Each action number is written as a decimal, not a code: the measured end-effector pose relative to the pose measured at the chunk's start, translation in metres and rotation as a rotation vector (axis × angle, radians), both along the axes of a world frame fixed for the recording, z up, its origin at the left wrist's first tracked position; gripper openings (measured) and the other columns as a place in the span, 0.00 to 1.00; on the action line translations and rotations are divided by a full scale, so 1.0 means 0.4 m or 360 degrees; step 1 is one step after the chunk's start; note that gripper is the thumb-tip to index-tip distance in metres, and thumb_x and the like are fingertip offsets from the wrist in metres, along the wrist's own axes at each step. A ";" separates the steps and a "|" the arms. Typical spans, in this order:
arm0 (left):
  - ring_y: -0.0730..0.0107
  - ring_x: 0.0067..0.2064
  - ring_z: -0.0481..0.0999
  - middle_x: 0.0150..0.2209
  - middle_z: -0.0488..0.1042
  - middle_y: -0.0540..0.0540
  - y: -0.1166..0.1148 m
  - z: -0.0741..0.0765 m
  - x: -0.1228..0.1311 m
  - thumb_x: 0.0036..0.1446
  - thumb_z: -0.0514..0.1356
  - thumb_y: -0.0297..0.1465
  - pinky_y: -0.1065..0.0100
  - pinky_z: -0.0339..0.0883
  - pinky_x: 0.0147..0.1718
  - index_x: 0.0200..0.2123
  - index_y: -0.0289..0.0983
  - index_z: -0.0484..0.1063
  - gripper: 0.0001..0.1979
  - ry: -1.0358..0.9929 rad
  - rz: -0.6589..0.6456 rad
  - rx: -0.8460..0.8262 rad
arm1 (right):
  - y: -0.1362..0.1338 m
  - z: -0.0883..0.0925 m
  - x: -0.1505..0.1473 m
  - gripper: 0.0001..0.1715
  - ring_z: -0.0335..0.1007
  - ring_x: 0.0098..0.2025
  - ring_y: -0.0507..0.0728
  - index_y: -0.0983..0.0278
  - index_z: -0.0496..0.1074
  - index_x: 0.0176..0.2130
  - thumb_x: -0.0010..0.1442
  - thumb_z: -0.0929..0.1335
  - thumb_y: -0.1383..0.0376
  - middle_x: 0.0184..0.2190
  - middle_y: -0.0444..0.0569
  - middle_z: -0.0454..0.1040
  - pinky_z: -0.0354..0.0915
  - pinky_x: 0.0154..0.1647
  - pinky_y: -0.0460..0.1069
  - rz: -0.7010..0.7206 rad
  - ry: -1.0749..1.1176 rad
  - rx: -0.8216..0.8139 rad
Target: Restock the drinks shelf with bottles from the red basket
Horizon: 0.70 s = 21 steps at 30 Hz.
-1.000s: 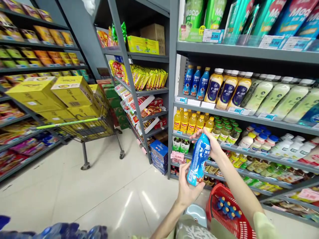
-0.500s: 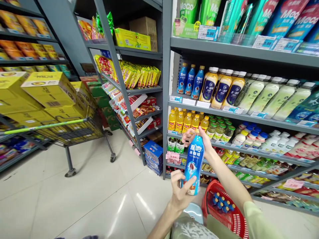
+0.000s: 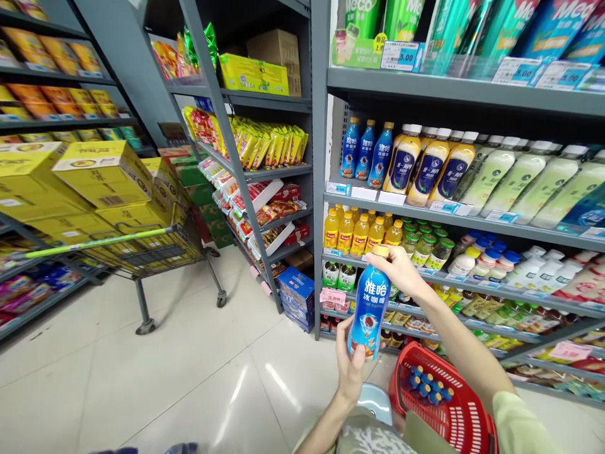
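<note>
In the head view, a blue plastic bottle of iced coffee (image 3: 373, 306) with a gold cap is held upright, tilted slightly, its label facing me. My left hand (image 3: 350, 372) is closed around its lower part, the thumb lying across the front of the label. At the top, my right hand (image 3: 397, 270) is closed on the neck just by the cap; some of its fingers are hidden behind. Matching blue bottles (image 3: 365, 151) stand on the shelf ahead. Below my right forearm, a red basket (image 3: 466, 413) on the floor contains several blue bottles with gold caps (image 3: 429, 384).
Drink shelves (image 3: 477, 221) fill the right side, with yellow drink bottles (image 3: 360, 233) behind my hands. A snack rack (image 3: 265, 101) and a blue carton (image 3: 297, 296) stand left of them. Farther left is a shopping cart (image 3: 142, 249) loaded with yellow boxes (image 3: 101, 173).
My right hand has gone from loosely curled beside the bottle's top to closed at its neck and cap. My left hand now wraps the lower part more fully. The view has shifted slightly.
</note>
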<state>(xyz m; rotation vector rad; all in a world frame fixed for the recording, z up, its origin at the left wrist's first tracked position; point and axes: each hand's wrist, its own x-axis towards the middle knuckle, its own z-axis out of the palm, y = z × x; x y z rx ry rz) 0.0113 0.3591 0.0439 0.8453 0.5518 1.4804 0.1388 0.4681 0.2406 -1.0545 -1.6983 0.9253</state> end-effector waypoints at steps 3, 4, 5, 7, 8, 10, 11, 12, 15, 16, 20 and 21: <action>0.51 0.53 0.80 0.61 0.70 0.34 0.021 0.014 -0.009 0.65 0.64 0.53 0.59 0.81 0.42 0.65 0.42 0.56 0.36 0.0119 -0.0069 0.0028 | -0.026 0.040 0.007 0.30 0.57 0.27 0.51 0.64 0.68 0.30 0.64 0.71 0.42 0.26 0.45 0.66 0.55 0.28 0.47 -0.0088 -0.0259 0.0208; 0.51 0.55 0.79 0.62 0.70 0.34 0.026 0.012 -0.013 0.66 0.64 0.52 0.59 0.81 0.43 0.66 0.41 0.56 0.36 0.0169 -0.0087 0.0035 | -0.031 0.059 0.010 0.29 0.58 0.27 0.51 0.64 0.68 0.30 0.65 0.71 0.42 0.26 0.44 0.67 0.55 0.28 0.47 -0.0113 -0.0341 0.0293; 0.51 0.56 0.78 0.62 0.71 0.33 0.028 0.006 -0.018 0.67 0.64 0.52 0.59 0.81 0.44 0.67 0.40 0.56 0.36 0.0226 -0.0107 0.0030 | -0.033 0.081 0.013 0.29 0.58 0.27 0.51 0.64 0.67 0.29 0.66 0.71 0.44 0.25 0.44 0.66 0.55 0.28 0.47 -0.0143 -0.0404 0.0395; 0.53 0.55 0.79 0.59 0.74 0.32 0.026 -0.021 -0.031 0.66 0.64 0.52 0.59 0.80 0.46 0.64 0.38 0.62 0.34 0.0364 -0.0174 -0.0021 | -0.024 0.136 0.020 0.28 0.57 0.26 0.51 0.63 0.67 0.28 0.67 0.70 0.46 0.23 0.43 0.65 0.53 0.27 0.48 -0.0245 -0.0448 0.0675; 0.54 0.53 0.79 0.56 0.76 0.32 0.021 -0.042 -0.039 0.66 0.64 0.54 0.60 0.79 0.45 0.61 0.36 0.65 0.33 0.0441 -0.0223 -0.0061 | -0.013 0.168 0.023 0.27 0.56 0.25 0.51 0.63 0.67 0.27 0.67 0.70 0.47 0.23 0.43 0.65 0.53 0.26 0.48 -0.0316 -0.0437 0.0839; 0.56 0.49 0.80 0.50 0.79 0.33 0.002 -0.091 -0.056 0.64 0.64 0.57 0.61 0.78 0.44 0.55 0.34 0.71 0.33 0.0586 -0.0338 -0.0128 | 0.024 0.239 0.028 0.26 0.56 0.24 0.51 0.62 0.67 0.27 0.68 0.69 0.47 0.23 0.43 0.64 0.52 0.26 0.48 -0.0477 -0.0400 0.1172; 0.56 0.47 0.81 0.47 0.80 0.33 -0.010 -0.116 -0.065 0.63 0.63 0.59 0.62 0.77 0.43 0.53 0.33 0.73 0.34 0.0648 -0.0390 -0.0148 | 0.048 0.275 0.028 0.27 0.55 0.24 0.51 0.62 0.66 0.27 0.68 0.69 0.46 0.23 0.43 0.64 0.52 0.26 0.49 -0.0559 -0.0383 0.1334; 0.57 0.46 0.81 0.45 0.80 0.34 -0.023 -0.141 -0.074 0.63 0.63 0.60 0.62 0.76 0.42 0.51 0.33 0.74 0.34 0.0704 -0.0431 -0.0162 | 0.075 0.311 0.027 0.28 0.54 0.24 0.51 0.61 0.64 0.27 0.68 0.68 0.45 0.22 0.43 0.62 0.52 0.27 0.49 -0.0636 -0.0371 0.1478; 0.57 0.44 0.81 0.43 0.81 0.35 -0.056 -0.201 -0.097 0.65 0.60 0.61 0.63 0.73 0.41 0.50 0.34 0.75 0.34 0.0884 -0.0484 -0.0185 | 0.170 0.402 0.018 0.30 0.51 0.25 0.51 0.60 0.59 0.26 0.70 0.66 0.44 0.22 0.42 0.58 0.51 0.29 0.50 -0.0830 -0.0369 0.1766; 0.57 0.44 0.81 0.43 0.82 0.36 -0.062 -0.217 -0.103 0.64 0.59 0.61 0.63 0.72 0.40 0.50 0.34 0.75 0.34 0.0938 -0.0488 -0.0189 | 0.204 0.424 0.014 0.30 0.50 0.25 0.51 0.60 0.58 0.27 0.70 0.66 0.44 0.22 0.42 0.57 0.52 0.30 0.50 -0.0876 -0.0381 0.1801; 0.55 0.43 0.81 0.42 0.82 0.37 -0.065 -0.275 -0.116 0.64 0.56 0.64 0.62 0.71 0.40 0.48 0.36 0.75 0.35 0.1051 -0.0471 -0.0183 | 0.345 0.463 0.000 0.29 0.56 0.29 0.52 0.60 0.63 0.30 0.72 0.65 0.42 0.26 0.43 0.63 0.63 0.37 0.51 -0.0958 -0.0513 0.1812; 0.55 0.43 0.81 0.41 0.82 0.37 -0.061 -0.290 -0.116 0.65 0.55 0.63 0.62 0.71 0.40 0.48 0.37 0.75 0.34 0.1071 -0.0461 -0.0164 | 0.380 0.463 -0.002 0.29 0.57 0.30 0.52 0.61 0.64 0.31 0.72 0.64 0.41 0.27 0.44 0.65 0.65 0.39 0.51 -0.0957 -0.0559 0.1808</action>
